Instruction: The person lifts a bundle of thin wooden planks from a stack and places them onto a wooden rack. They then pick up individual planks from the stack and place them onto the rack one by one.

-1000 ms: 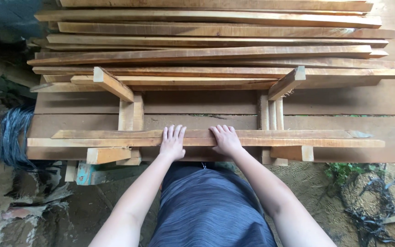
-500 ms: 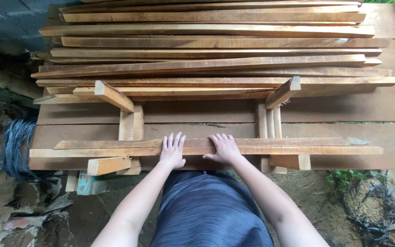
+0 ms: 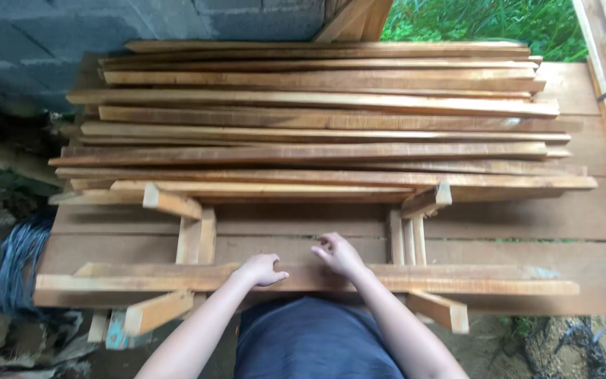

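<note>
Fingers of both the left hand (image 3: 261, 270) and right hand (image 3: 338, 254) curl loosely, holding nothing, touching the long rough-sawn plank (image 3: 457, 282) along the bench's (image 3: 569, 217) near edge.

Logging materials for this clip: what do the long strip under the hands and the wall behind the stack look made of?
Strip: bare sawn wood, apparently unfinished; orange-brown grain shows, matt surface. Wall: probably concrete block; grey, rough, with mortar lines.

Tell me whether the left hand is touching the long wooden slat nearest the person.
Touching. The head view shows the left hand curled over the near wooden slat, fingers resting on its top face with no gap.
</note>
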